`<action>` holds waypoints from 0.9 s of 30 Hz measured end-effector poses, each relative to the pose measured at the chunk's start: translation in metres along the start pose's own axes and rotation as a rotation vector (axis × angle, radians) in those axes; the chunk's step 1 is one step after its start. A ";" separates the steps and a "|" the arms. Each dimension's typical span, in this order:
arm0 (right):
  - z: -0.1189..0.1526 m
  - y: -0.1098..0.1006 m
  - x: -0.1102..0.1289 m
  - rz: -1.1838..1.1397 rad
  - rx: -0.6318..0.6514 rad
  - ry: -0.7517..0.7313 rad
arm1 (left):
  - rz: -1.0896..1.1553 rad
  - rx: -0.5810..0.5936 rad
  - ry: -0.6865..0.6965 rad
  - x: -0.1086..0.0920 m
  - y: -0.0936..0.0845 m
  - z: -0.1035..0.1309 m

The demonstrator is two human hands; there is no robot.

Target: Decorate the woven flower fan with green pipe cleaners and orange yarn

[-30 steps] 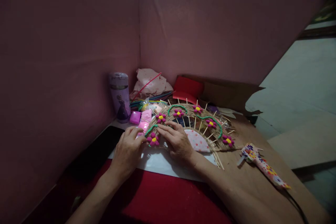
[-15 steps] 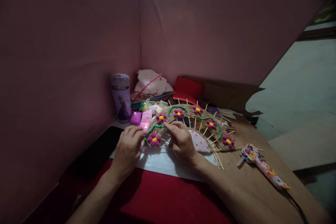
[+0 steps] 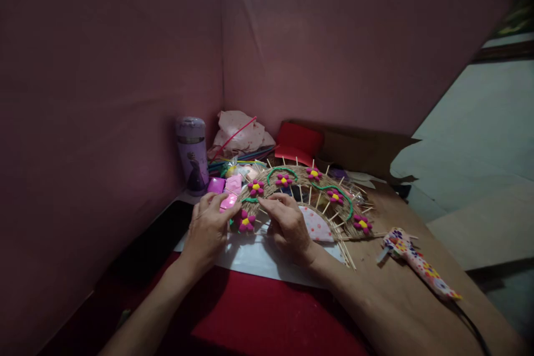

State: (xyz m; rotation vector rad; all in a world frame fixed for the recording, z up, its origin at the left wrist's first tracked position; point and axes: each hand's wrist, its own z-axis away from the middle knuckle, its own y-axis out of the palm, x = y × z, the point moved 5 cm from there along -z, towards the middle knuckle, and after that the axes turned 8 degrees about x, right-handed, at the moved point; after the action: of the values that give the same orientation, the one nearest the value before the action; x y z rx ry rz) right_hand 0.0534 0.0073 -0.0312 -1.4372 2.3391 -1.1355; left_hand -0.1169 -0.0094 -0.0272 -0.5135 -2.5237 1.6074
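Observation:
A half-round fan of sticks and wound twine lies ahead, with several magenta flowers with yellow centres, such as one at its lower left, and green curved strips. My left hand reaches over the fan's left end, fingers bent, fingertips on the green strip near the lower-left flower. Just right of it, my right hand is closed, its index finger and thumb at the right end of that strip. A dotted white half-disc forms the fan's inner part.
A purple tumbler stands at the left, beside pink packets. Crumpled dotted cloth and red sheets lie behind. A flower-patterned glue gun with a black cord rests at right.
My left hand has moved slightly right and its fingers now cover more of the green strip above the lower-left flower. My right hand has barely moved.

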 end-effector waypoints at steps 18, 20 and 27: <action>0.001 0.000 -0.004 -0.014 -0.003 0.050 | -0.071 -0.026 0.021 -0.001 0.002 -0.012; 0.001 0.000 -0.003 -0.014 -0.005 0.052 | -0.076 -0.018 0.037 -0.002 0.004 -0.013; 0.001 -0.001 -0.003 -0.018 0.011 0.041 | -0.052 -0.121 -0.048 0.004 -0.010 0.004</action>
State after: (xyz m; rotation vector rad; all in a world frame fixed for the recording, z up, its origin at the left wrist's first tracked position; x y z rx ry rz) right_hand 0.0563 0.0089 -0.0321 -1.4479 2.3476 -1.1923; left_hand -0.1236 -0.0152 -0.0201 -0.4219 -2.6590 1.4738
